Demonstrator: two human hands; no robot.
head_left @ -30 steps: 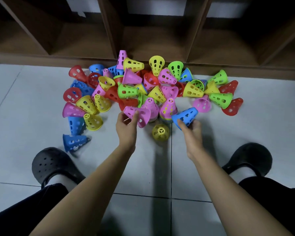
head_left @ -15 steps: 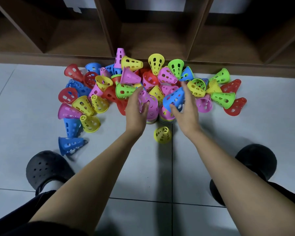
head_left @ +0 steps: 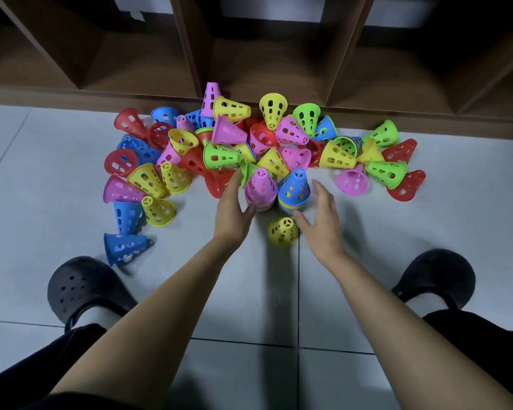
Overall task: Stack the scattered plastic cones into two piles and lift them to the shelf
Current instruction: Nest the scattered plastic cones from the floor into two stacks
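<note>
Head view: two piles stand upright on the floor [head_left: 382, 255], the pink pile [head_left: 260, 187] and, close against it on the right, the blue pile [head_left: 294, 187]. Just left of the pink pile is the left hand [head_left: 234, 208], fingers straight and apart, holding nothing; whether its thumb touches the pile's base I cannot tell. Further right, past the blue pile, the right hand [head_left: 323, 214] is likewise spread and empty. Many loose cones [head_left: 221, 155] lie beyond and left of the pink pile, as far as the shelf [head_left: 267, 60]. One yellow cone [head_left: 283, 232] lies tipped over just nearer than it.

The step in hand, I judge, is fetching the next cones. Take the yellow cone first, as it is closest. Turn it mouth down and lower it square over a pile's tip. Press lightly, so the pile neither leans nor knocks its neighbour.
</note>
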